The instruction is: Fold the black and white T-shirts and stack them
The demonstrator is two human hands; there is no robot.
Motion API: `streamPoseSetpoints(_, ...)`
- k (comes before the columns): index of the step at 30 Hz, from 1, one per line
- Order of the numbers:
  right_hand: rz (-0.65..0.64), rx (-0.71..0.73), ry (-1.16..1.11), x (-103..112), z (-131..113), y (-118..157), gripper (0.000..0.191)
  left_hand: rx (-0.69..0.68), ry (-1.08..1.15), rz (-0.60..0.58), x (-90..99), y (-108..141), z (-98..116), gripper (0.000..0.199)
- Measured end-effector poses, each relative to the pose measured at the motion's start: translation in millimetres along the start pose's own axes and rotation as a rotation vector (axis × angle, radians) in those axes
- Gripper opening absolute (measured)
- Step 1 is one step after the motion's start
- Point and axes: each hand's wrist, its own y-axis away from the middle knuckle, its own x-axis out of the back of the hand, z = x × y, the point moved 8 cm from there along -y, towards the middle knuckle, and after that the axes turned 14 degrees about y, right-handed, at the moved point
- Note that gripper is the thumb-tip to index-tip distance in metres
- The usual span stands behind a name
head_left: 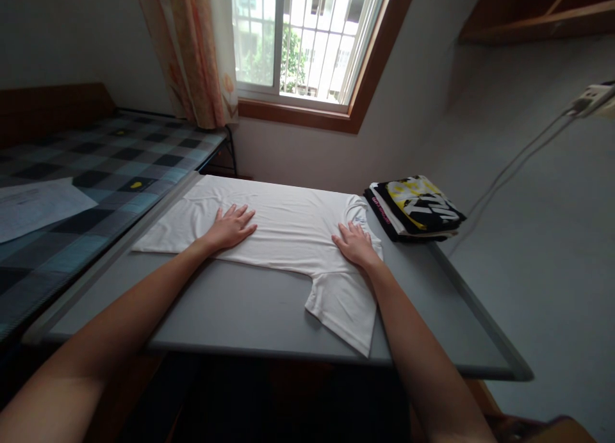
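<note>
A white T-shirt (288, 232) lies spread sideways on the grey table (240, 308), its hem to the left and its neckline to the right. One short sleeve points toward me near the table's front edge. My left hand (231, 228) rests flat on the shirt's body, toward the hem, fingers spread. Close to the neckline, my right hand (354, 243) presses on the shoulder area with its fingers apart. Slight wrinkles run across the cloth, mostly around the left hand. The far side of the shirt reaches the table's back edge.
A stack of folded clothes (413, 206), a black printed one on top, stands at the table's back right. On the left is a bed with a checked cover (163, 155) and a sheet of paper (43, 206). A cable (509, 168) hangs along the right wall.
</note>
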Motion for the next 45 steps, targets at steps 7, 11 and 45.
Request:
streamPoseSetpoints(7,0.002,0.003,-0.008,-0.5,0.1,-0.4,0.062,-0.009,-0.005,-0.001,0.2,-0.2,0.6,0.063)
streamPoseSetpoints(11,0.002,0.003,-0.012,-0.7,0.3,-0.7,0.063,-0.014,-0.005,0.001,-0.6,-0.7,-0.1,0.063)
streamPoseSetpoints(45,-0.009,0.0,0.002,3.3,-1.4,2.3,0.062,-0.011,-0.012,-0.006,0.2,-0.2,1.6,0.062)
